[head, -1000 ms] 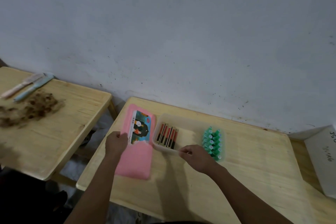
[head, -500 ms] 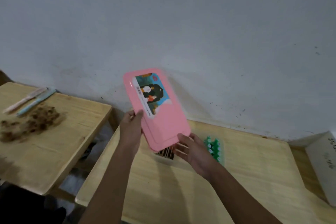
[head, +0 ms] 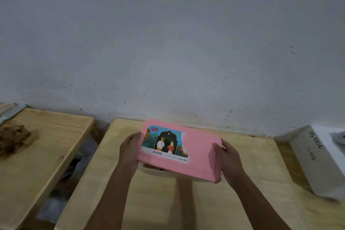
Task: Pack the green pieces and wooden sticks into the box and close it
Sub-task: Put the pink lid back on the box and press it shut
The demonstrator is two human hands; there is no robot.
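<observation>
A pink lid (head: 197, 153) with a colourful picture label lies flat over the pale plastic box (head: 158, 172), whose front rim shows just below it. My left hand (head: 130, 149) grips the lid's left edge. At the lid's right edge, my right hand (head: 226, 157) grips it too. A sliver of the wooden sticks (head: 153, 167) shows under the lid's front left edge. The green pieces are hidden beneath the lid.
The box sits on a light wooden table (head: 186, 201) against a grey wall. A second wooden table (head: 46, 145) at the left carries a brown clump (head: 13, 136). A white box (head: 317, 158) with handwriting stands at the right.
The lid lay on the table left of the box, was lifted upright, and now sits flat over the box. Both hands moved to its two ends.
</observation>
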